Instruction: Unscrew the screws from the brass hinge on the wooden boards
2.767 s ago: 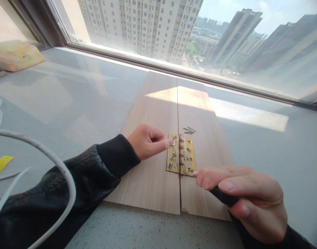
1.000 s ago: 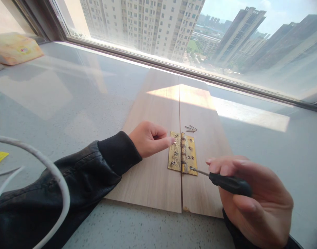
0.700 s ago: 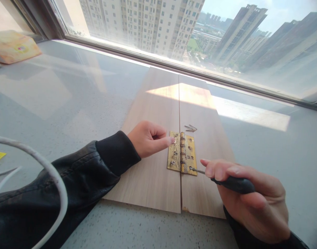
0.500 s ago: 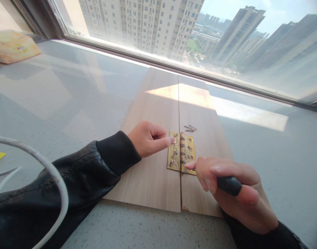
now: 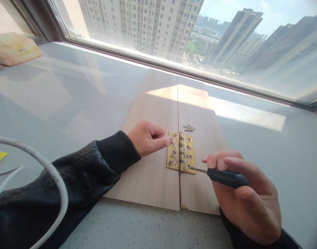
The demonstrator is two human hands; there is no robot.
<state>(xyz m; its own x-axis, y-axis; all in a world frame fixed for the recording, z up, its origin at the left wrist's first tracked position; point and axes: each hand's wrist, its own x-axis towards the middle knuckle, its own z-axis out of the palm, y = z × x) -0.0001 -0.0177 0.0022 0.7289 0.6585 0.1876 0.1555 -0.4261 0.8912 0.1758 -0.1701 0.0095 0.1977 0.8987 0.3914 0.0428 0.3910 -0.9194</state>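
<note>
A worn brass hinge [image 5: 173,157] lies flat across the seam between two pale wooden boards [image 5: 158,183]. My left hand [image 5: 150,138] is closed in a loose fist, its outstretched thumb resting on the upper part of the left leaf. Screws with cross heads show in that leaf. In my right hand [image 5: 251,193] is a screwdriver [image 5: 227,177] with a black handle, held nearly level between thumb and fingers. Its tip touches a screw [image 5: 190,167] at the lower hole of the right leaf. The other holes of that leaf look dark.
Several loose screws [image 5: 189,128] lie on the right board just beyond the hinge. A white cable [image 5: 62,193] loops in front of my left sleeve. A packet [image 5: 15,48] sits at the far left, by the window frame [image 5: 117,57]. The boards rest on a speckled white sill [image 5: 103,224].
My right fingers have opened somewhat and moved back from the hinge with the hand turned, exposing the screwdriver shaft and the screw at its tip. My left hand stays in place.
</note>
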